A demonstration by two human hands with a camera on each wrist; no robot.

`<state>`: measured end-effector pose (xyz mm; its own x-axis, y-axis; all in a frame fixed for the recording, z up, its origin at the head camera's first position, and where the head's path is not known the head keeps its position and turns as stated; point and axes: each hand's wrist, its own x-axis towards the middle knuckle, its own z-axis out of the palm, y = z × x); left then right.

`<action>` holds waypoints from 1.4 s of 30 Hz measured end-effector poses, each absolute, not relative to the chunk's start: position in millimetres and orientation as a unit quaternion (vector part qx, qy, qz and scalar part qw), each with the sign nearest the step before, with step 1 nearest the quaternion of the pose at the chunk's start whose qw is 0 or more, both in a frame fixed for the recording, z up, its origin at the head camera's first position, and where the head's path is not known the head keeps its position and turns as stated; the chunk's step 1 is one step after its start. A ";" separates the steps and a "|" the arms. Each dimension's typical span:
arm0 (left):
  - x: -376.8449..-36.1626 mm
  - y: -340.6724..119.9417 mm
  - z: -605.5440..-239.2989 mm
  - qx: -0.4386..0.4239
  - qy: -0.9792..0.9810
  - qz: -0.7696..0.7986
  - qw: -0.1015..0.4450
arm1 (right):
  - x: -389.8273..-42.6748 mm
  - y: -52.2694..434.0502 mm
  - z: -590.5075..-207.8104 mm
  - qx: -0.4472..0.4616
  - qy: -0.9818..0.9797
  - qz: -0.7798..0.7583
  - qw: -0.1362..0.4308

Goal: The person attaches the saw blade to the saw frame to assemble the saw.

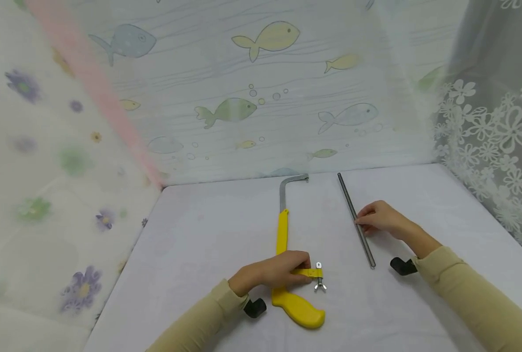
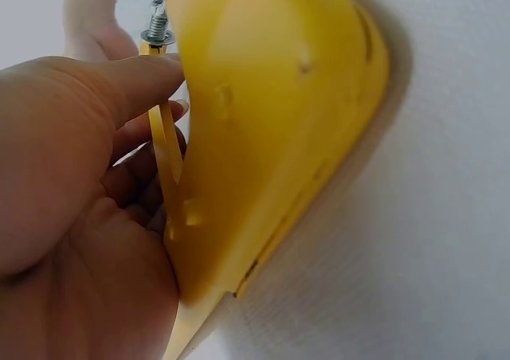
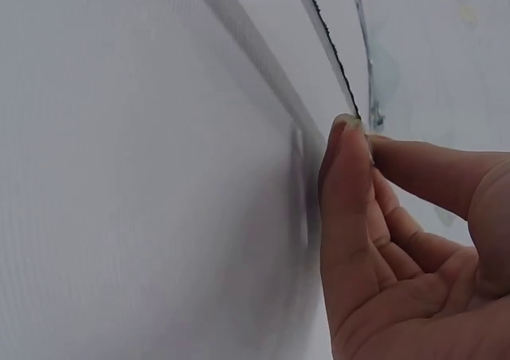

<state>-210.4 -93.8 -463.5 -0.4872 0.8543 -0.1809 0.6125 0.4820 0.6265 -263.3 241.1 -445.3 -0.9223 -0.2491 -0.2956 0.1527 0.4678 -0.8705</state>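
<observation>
A yellow hacksaw frame [image 1: 282,230] lies lengthwise on the white cloth, its grey metal arm bending to the right at the far end. My left hand [image 1: 283,269] grips the frame near its handle [image 1: 302,311]. In the left wrist view the thumb presses on the yellow body [image 2: 279,137] and other fingers curl behind the narrow yellow bar. A wing nut [image 1: 320,287] and its screw stick out past the fingers. To the right, a long hacksaw blade [image 1: 346,195] slants away, pinched near its middle by my right hand [image 1: 384,220]. Its toothed edge shows beyond the fingertips in the right wrist view.
White cloth [image 1: 199,234] covers the table. A fish-patterned sheet [image 1: 226,83] hangs at the back, a flowered one [image 1: 67,195] at the left and lace [image 1: 494,132] at the right. Black wrist devices [image 1: 255,308] sit below both cuffs.
</observation>
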 end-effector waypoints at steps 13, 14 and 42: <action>-211.5 -95.3 -466.5 0.455 0.822 0.250 0.235 | -261.7 217.9 -443.4 -0.067 0.804 -0.551 0.215; -211.7 -95.4 -466.5 0.455 0.821 0.250 0.236 | -261.7 216.5 -443.4 -0.069 0.803 -0.551 0.216; -214.6 -96.2 -467.3 0.456 0.820 0.249 0.239 | -273.0 186.7 -441.4 -0.076 0.782 -0.570 0.240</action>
